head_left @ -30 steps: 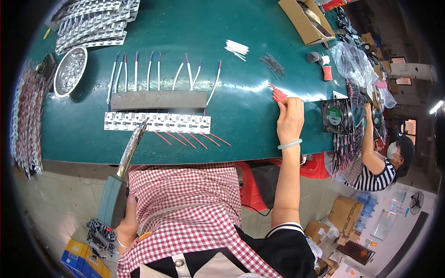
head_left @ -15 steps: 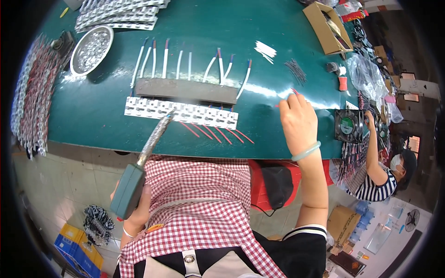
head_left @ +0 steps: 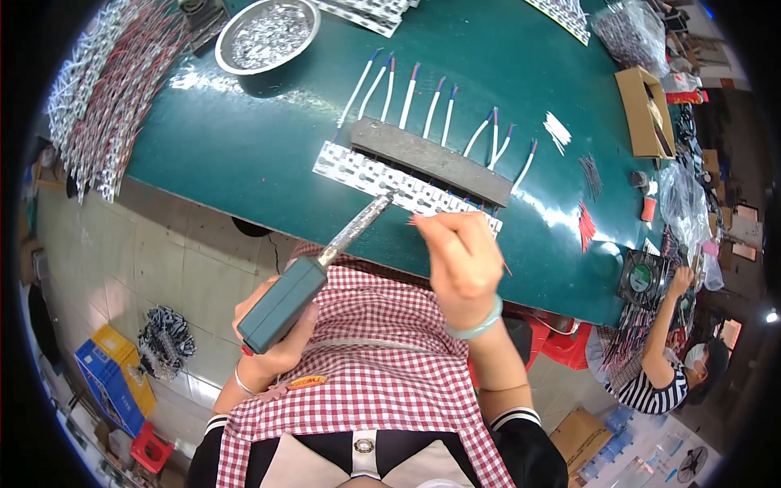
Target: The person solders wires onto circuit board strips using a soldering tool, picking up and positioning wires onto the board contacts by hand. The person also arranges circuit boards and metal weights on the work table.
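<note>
My left hand [head_left: 294,346] grips the handle of a soldering iron [head_left: 285,307] with a dark green body. Its metal tip rests on or just over the middle of a white strip of small circuit boards [head_left: 350,167]. Just right of that tip, my right hand [head_left: 465,264] is closed in a pinch on a short red wire [head_left: 415,220], held at the strip's near edge. A grey bar [head_left: 431,163] lies along the strip's far side. Several white cables [head_left: 410,98] with blue and red ends stick out beyond it. My right hand hides part of the strip's right end.
A metal bowl [head_left: 268,37] of small silvery pieces stands at the far left, by a heap of wired strips [head_left: 114,98]. Red wires [head_left: 586,226], grey pieces [head_left: 591,177] and white sleeves [head_left: 557,132] lie right. Beyond are a cardboard box [head_left: 645,114], a fan [head_left: 643,276] and a co-worker [head_left: 663,382].
My right hand has come left from the loose red wires to the strip, bringing a red wire. The whole view has turned. The soldering iron's tip remains at the strip.
</note>
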A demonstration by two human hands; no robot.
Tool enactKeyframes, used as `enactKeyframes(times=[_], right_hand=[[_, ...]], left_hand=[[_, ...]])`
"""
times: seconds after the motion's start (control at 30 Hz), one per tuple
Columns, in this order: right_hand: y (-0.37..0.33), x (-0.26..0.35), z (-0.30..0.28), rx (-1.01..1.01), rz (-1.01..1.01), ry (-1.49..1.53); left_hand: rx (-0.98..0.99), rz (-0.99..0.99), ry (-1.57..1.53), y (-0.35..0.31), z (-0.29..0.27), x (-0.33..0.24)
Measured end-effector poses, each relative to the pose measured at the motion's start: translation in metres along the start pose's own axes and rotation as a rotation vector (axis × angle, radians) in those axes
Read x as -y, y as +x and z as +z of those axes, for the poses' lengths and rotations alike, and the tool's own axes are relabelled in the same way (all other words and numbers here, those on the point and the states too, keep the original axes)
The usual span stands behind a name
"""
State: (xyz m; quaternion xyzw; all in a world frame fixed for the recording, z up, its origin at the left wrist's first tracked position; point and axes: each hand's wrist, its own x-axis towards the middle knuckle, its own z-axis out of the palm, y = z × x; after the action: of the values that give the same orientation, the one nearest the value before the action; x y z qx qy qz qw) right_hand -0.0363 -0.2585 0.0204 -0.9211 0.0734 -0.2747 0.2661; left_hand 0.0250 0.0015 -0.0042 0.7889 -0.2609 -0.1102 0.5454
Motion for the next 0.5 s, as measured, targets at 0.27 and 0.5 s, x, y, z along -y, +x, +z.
enactKeyframes(times=[0.27, 0.5], right_hand=[[-0.008, -0.003, 0.042, -0.054, -0.009, -0.074], [-0.007, 0.001, 0.040, -0.038, 0.002, -0.108]], left_hand=[[-0.034, 0.000, -0.002, 0.008, -0.005, 0.001], [0.048, 0.106, 0.034, 0.023, -0.008, -0.008]])
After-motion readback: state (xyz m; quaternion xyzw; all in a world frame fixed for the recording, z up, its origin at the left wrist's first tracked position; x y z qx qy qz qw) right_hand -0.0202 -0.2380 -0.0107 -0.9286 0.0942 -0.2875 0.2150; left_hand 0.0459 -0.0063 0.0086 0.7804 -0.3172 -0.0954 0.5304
